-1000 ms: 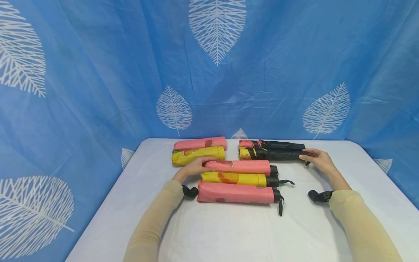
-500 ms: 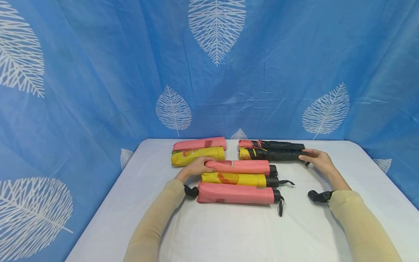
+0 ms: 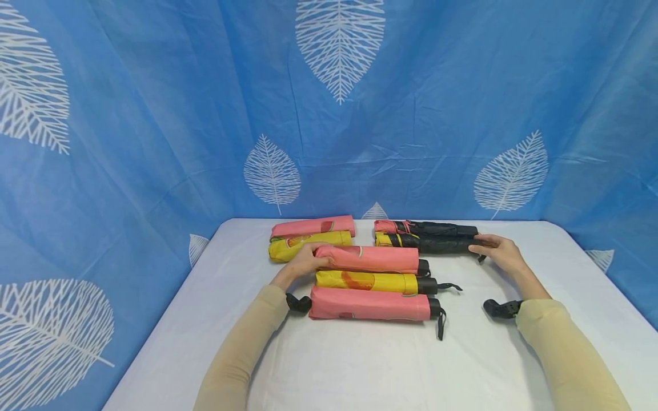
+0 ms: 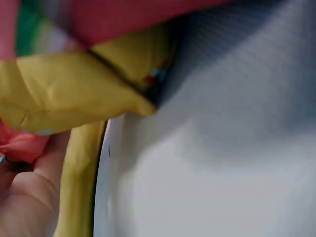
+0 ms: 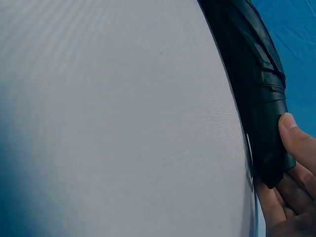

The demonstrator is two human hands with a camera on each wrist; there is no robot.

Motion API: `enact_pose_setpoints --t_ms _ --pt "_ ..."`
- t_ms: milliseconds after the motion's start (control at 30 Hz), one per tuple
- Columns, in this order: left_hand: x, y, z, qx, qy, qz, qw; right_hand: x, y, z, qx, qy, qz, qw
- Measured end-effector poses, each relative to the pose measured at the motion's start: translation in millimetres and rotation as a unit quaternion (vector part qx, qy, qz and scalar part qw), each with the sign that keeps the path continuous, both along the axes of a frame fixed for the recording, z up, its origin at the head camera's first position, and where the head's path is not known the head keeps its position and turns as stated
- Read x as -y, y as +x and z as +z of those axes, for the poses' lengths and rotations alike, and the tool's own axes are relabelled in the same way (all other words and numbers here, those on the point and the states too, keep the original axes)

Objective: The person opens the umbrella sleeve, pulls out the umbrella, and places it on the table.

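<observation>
Left grip point(image 3: 305, 262): curled on the left end of the middle pink umbrella point(image 3: 372, 259), centre of the frame.
Right grip point(image 3: 502, 252): pinches the handle end of the yellow-and-black umbrella point(image 3: 434, 244), right of centre.
Just changed: middle pink umbrella shifted slightly up and left; right grip stayed put.
Work in hand: that umbrella is probably being raised beside the yellow umbrella point(image 3: 382, 282) lower in frame.

Pale yellow long sleeves point(image 3: 237, 349), creased cuffs point(image 3: 544, 314), rounded black wrist cameras point(image 3: 497, 309), bare fingers point(image 5: 271, 205)
</observation>
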State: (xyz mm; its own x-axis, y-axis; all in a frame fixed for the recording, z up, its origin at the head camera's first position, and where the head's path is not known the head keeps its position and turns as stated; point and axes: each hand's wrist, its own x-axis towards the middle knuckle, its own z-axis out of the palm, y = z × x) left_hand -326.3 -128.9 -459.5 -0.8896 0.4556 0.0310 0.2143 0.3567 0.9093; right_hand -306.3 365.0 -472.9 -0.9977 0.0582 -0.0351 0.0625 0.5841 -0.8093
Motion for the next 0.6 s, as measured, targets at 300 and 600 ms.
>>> enact_pose_setpoints --t_ms 300,600 --pt "4.9 7.5 22.2 0.007 0.075 0.011 0.9971 -4 7.4 14.9 -0.023 -0.010 -0.015 0.9996" --pt "6.0 0.5 28.7 0.015 0.111 0.030 0.9932 20 15.8 46.2 -0.064 -0.142 0.058 0.9860"
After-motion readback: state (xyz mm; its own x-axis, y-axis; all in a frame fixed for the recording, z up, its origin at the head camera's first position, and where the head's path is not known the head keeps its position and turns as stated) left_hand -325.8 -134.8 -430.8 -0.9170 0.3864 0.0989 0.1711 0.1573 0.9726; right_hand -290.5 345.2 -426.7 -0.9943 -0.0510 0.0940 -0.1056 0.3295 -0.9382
